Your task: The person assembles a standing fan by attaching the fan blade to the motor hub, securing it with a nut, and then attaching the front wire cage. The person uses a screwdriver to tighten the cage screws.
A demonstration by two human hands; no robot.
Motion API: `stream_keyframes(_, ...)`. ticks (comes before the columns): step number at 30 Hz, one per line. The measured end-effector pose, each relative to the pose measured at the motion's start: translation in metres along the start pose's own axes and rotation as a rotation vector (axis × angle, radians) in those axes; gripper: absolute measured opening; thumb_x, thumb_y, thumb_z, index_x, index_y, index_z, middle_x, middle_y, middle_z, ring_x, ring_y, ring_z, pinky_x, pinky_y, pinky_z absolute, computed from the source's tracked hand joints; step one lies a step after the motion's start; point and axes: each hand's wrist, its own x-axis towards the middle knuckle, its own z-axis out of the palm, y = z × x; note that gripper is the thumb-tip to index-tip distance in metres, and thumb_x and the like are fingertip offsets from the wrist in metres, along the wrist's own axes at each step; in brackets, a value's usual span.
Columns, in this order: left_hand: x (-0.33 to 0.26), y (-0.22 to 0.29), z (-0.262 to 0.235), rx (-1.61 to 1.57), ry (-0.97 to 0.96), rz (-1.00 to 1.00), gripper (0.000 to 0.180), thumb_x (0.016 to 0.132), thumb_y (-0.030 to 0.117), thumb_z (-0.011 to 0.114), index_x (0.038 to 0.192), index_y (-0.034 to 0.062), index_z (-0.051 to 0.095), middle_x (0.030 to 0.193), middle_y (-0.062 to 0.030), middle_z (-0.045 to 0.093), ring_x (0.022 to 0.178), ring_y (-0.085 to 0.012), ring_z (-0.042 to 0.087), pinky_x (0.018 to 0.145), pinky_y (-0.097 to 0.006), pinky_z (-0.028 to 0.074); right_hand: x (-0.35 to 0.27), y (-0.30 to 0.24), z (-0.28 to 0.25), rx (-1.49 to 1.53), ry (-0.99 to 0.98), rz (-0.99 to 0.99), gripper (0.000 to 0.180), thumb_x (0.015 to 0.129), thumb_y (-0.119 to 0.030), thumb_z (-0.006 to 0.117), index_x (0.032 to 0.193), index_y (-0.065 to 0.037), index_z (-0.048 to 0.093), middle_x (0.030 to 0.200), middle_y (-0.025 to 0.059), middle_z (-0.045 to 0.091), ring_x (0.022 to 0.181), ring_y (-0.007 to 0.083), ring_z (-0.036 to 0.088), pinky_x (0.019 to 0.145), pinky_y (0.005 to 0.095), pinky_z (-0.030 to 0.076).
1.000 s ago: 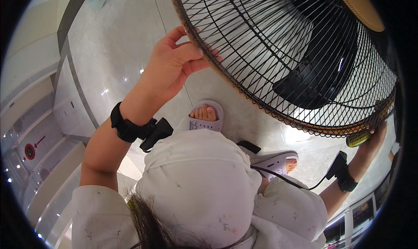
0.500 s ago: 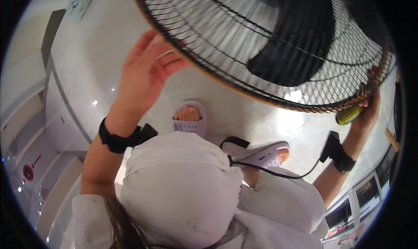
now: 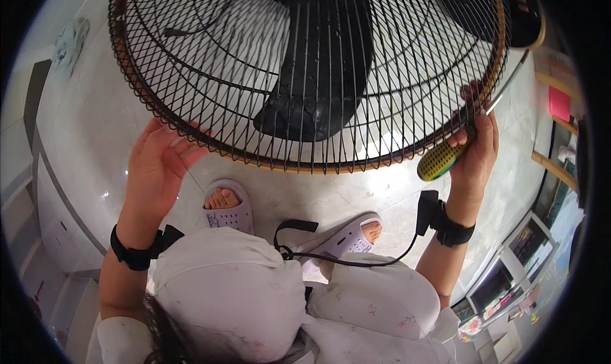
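Observation:
A round electric fan fills the upper middle, with a black wire guard (image 3: pixel 213 103) edged by a brownish-gold rim. Behind the wires shows a black blade (image 3: pixel 318 84). My left hand (image 3: pixel 153 173) is at the lower left of the rim, its fingers curled loosely around the edge and partly hidden behind the wires. In my right hand (image 3: pixel 478 147) is a screwdriver (image 3: pixel 438 161) with a yellow-green handle; its thin metal shaft points up and right. Some fingers of that hand also touch the right part of the rim.
Below the fan are my feet in pale purple slippers (image 3: pixel 232 214) on a glossy light floor (image 3: pixel 95 141). A black cable (image 3: pixel 356 262) runs over my lap to the right wrist strap (image 3: pixel 455 231). Wooden bars (image 3: pixel 554 170) and a pink object (image 3: pixel 559 103) stand at the right.
The fan has shifted left and turned, so more of its front guard faces me. Both hands have moved left with it, the left one also lower. The screwdriver's shaft has come into view.

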Motion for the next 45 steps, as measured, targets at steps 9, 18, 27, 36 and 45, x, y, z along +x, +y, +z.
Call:
stream_keyframes(9,-0.013,0.017,0.029,0.076,-0.010,-0.238,0.033,0.081,0.001,0.047,0.114,-0.0023,0.044,0.114,-0.0189,0.052,0.109,-0.0335,0.051,0.096,-0.044,0.042,-0.014,0.015,0.040,0.073,-0.021,0.207,0.030,0.086,-0.006,0.040,0.116,0.000,0.040,0.101,0.0101,0.051,0.049,0.0076,0.038,0.045,0.0223,0.036)
stream_keyframes(18,0.002,0.018,0.022,-0.101,-0.041,-0.243,0.032,0.078,-0.006,0.050,0.110,-0.0007,0.048,0.114,-0.0190,0.053,0.108,-0.0318,0.053,0.093,-0.042,0.046,-0.016,0.010,0.059,0.084,-0.052,0.174,0.031,0.086,-0.008,0.046,0.116,0.000,0.041,0.097,0.0061,0.052,0.046,0.0051,0.038,0.042,0.0204,0.035)
stream_keyframes(27,0.001,0.025,0.019,0.096,-0.078,-0.093,0.037,0.077,-0.008,0.051,0.112,0.0017,0.046,0.108,-0.0165,0.057,0.104,-0.0308,0.056,0.087,-0.045,0.049,-0.014,0.006,0.065,0.045,-0.019,0.072,0.035,0.089,-0.009,0.046,0.121,0.000,0.039,0.101,0.0078,0.053,0.045,0.0044,0.037,0.042,0.0206,0.035)
stream_keyframes(36,-0.002,0.039,0.014,0.190,-0.212,-0.063,0.037,0.079,0.006,0.054,0.114,0.0016,0.045,0.115,-0.0160,0.053,0.108,-0.0330,0.052,0.086,-0.050,0.047,-0.007,-0.013,0.075,0.110,-0.012,0.045,0.033,0.090,-0.012,0.048,0.119,0.002,0.042,0.088,0.0043,0.052,0.049,0.0054,0.038,0.044,0.0206,0.035)
stream_keyframes(45,0.066,0.157,-0.027,0.392,0.162,0.683,0.057,0.089,0.043,0.040,0.132,0.0056,0.036,0.133,-0.0108,0.039,0.118,-0.0229,0.040,0.096,-0.044,0.032,-0.004,-0.026,0.077,0.209,-0.044,0.078,0.024,0.082,-0.001,0.052,0.105,-0.002,0.048,0.080,0.0041,0.052,0.050,0.0109,0.048,0.048,0.0256,0.043)
